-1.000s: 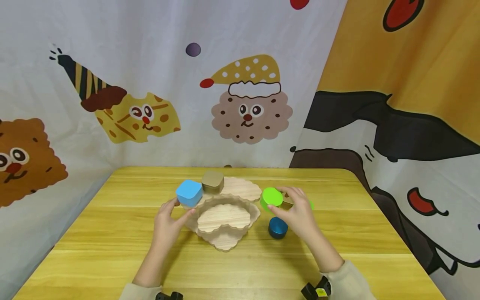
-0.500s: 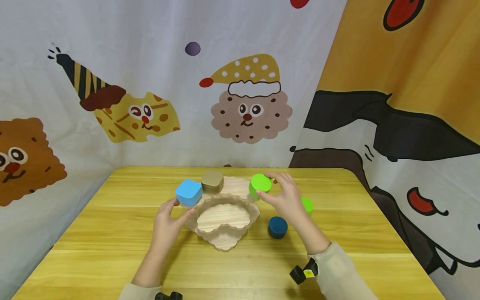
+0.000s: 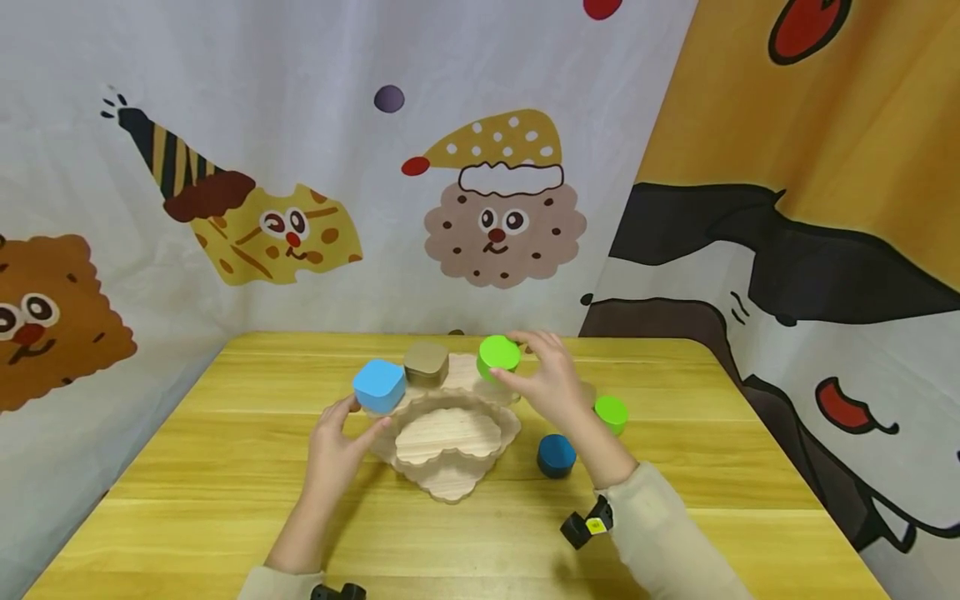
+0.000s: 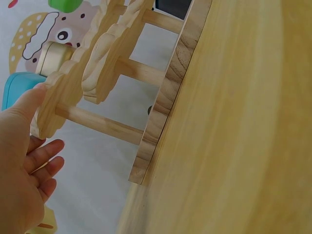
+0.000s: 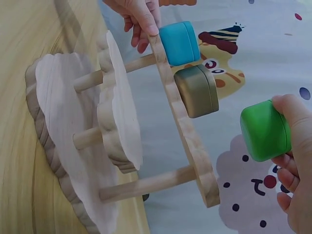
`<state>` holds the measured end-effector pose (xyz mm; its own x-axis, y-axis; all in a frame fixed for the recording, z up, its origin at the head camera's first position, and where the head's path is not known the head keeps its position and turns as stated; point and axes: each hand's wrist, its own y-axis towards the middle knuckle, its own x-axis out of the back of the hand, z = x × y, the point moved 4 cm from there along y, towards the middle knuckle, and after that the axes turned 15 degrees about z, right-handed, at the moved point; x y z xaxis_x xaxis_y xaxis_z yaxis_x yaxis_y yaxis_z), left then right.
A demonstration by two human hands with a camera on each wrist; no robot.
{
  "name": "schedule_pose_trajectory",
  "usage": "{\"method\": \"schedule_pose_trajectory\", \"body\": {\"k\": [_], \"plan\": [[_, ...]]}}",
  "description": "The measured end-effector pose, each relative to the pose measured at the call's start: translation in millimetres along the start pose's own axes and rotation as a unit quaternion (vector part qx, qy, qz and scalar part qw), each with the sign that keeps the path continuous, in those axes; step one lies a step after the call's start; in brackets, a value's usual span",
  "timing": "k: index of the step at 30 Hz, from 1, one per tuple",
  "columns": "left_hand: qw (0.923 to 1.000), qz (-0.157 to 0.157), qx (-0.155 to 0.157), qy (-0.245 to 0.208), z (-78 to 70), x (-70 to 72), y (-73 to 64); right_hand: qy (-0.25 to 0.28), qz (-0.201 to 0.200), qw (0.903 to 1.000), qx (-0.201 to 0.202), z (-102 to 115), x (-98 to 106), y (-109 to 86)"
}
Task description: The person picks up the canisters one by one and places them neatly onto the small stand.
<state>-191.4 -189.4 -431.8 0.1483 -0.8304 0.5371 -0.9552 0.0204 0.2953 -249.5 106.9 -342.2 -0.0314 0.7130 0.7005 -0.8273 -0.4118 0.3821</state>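
A tiered wooden stand [image 3: 448,435] with scalloped edges stands on the table. My left hand [image 3: 339,446] grips one end of its top shelf [image 5: 183,122], thumb along the edge and fingers loosely curled below. On that shelf sit a light blue lidded tin [image 3: 379,386], close to the left thumb, and a gold tin [image 3: 426,365]. My right hand [image 3: 553,382] pinches a bright green lidded tin [image 5: 264,130] between thumb and fingers. In the right wrist view this tin hangs above the shelf, apart from it, to the gold tin's side.
Right of the stand, a dark blue tin [image 3: 557,456] rests on the wooden table [image 3: 480,542]. Another green tin [image 3: 611,413] lies beyond the right forearm, with a brownish item [image 3: 588,392] partly hidden there. A patterned curtain [image 3: 300,125] hangs behind the table.
My right hand has carried the green tin leftward and slightly up, from beside the stand to over its top shelf. The second green tin has come into fuller view. My left hand stays put.
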Motion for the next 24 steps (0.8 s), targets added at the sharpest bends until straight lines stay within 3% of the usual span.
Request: {"method": "schedule_pose_trajectory", "body": {"k": [24], "plan": [[1.0000,0.003,0.001,-0.004,-0.8,-0.7,-0.8,0.002,0.032,0.9987,-0.041,9,-27,25.7]]}}
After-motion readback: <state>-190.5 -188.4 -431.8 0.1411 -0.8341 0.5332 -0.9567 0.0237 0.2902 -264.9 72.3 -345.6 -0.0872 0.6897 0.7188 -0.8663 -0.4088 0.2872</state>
